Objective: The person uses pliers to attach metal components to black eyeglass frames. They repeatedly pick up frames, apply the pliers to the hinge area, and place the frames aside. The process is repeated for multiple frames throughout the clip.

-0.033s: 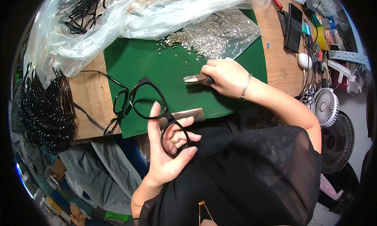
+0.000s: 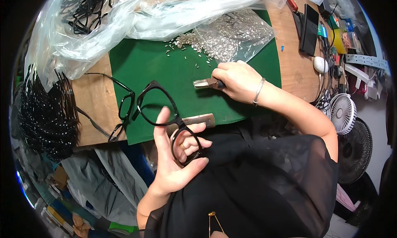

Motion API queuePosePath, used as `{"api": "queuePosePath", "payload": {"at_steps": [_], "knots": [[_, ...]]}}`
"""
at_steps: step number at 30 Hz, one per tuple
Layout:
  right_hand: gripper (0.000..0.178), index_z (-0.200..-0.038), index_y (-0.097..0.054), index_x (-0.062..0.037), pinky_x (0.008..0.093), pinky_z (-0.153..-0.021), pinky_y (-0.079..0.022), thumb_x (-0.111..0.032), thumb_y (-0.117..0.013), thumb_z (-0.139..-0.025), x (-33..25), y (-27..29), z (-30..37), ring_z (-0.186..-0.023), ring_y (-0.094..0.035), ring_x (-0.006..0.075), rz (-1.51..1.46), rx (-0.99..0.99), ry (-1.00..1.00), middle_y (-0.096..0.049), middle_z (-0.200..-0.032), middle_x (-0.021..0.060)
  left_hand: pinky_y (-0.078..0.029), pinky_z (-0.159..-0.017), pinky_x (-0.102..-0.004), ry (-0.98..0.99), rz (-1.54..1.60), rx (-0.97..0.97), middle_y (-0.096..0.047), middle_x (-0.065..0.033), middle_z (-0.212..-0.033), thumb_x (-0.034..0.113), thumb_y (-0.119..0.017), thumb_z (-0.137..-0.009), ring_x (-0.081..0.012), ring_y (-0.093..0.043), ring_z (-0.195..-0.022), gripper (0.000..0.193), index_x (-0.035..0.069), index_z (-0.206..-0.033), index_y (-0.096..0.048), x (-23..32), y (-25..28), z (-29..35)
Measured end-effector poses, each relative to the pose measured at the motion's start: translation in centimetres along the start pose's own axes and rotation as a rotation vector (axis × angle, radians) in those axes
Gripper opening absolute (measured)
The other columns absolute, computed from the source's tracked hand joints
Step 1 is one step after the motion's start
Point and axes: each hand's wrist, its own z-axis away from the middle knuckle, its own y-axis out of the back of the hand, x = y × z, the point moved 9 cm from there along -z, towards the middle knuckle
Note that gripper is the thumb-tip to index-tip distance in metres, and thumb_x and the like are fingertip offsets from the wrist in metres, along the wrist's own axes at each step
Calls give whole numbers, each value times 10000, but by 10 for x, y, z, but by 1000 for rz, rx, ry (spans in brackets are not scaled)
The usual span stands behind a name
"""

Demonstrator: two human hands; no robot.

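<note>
My left hand [image 2: 166,174] holds a black eyeglass frame [image 2: 179,122] above the front edge of a green mat [image 2: 153,64]. Its thumb and fingers are around the nearer rim; no lenses can be made out. My right hand [image 2: 237,80] is closed around the dark handles of a pair of pliers [image 2: 203,83], whose metal jaws point left over the mat. Just beyond, small silvery metal pieces [image 2: 186,41] spill from a clear bag [image 2: 248,35]. Another black eyeglass frame [image 2: 126,87] lies at the mat's left edge. Behind my left fingers is a textured strip [image 2: 202,121].
A large clear plastic sheet [image 2: 153,20] covers the back left, with black frames [image 2: 89,18] under it. Many dark frame parts [image 2: 45,114] are heaped at far left. On the right are a phone [image 2: 309,29], a white case [image 2: 320,64], cables, and two fans, white [image 2: 342,114] and black [image 2: 356,151].
My left hand and the black eyeglass frame have shifted very slightly. The right hand and pliers look unmoved.
</note>
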Motion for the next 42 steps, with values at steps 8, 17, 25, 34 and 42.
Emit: {"api": "queuePosePath", "payload": {"at_steps": [8, 17, 25, 34, 42], "knots": [[109, -813, -517, -25, 288, -581, -413, -61, -601, -755, -27, 29, 30, -613, -511, 183, -540, 173, -119, -513, -680, 80, -439, -722, -251, 143, -109, 25, -550, -124, -982, 80, -447, -894, -121, -557, -749, 120, -14, -963, -418, -23, 6, 4], [136, -851, -488, -1, 224, -532, -425, -98, -580, -826, -57, 9, 38, -635, -498, 58, -1335, 369, -232, -528, -740, 23, -503, -725, -256, -151, -300, 118, -506, -154, -1031, -97, -493, -804, -155, -582, -815, 492, -35, -1225, -246, -8, -13, -3], [183, -887, -470, -20, 211, -586, -426, -121, -606, -820, -62, -10, 31, -669, -505, 66, -1739, 26, -402, -526, -749, 19, -504, -708, -261, -28, -338, -10, -497, -163, -1026, -121, -477, -792, -157, -560, -831, 498, -13, -1215, -237, -10, -12, -2], [166, -880, -464, -23, 211, -568, -425, -119, -591, -831, -70, -11, 32, -624, -509, 73, -1737, -42, -388, -525, -732, 22, -476, -655, -223, 143, -119, -18, -532, -125, -984, -82, -475, -815, -100, -550, -724, 432, -17, -1196, -282, -7, -9, 3], [177, -885, -466, -24, 214, -550, -429, -127, -597, -827, -72, -10, 36, -609, -507, 74, -1761, -69, -398, -524, -727, 25, -470, -655, -225, 120, 11, -45, -523, -141, -990, -86, -457, -820, -112, -550, -706, 422, -27, -1196, -272, -5, -15, 4]]}}
